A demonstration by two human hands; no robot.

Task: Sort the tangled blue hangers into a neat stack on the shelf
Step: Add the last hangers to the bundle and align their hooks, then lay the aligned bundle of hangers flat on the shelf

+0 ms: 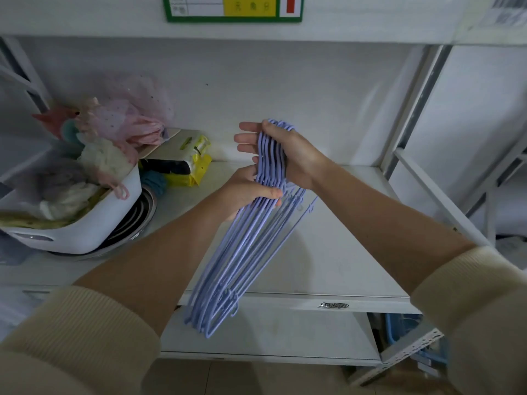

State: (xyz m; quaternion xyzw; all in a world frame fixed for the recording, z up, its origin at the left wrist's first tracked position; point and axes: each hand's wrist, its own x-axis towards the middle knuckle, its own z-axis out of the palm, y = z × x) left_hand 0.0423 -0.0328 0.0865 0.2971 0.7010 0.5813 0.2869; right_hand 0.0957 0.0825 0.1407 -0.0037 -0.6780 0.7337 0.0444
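Hangers (251, 246), blue and bunched together, are hanging in the air above the white shelf (328, 252), their lower ends dangling past its front edge. The right hand (288, 155) is gripping the bundle near its top, fingers wrapping round it. The left hand (248, 192) is pinching the same bundle just below. A white basket (85, 223) full of cloth items is sitting at the shelf's left, with a yellow package (194, 166) behind it. A green-framed sign (232, 8) above is showing blurred, unreadable writing.
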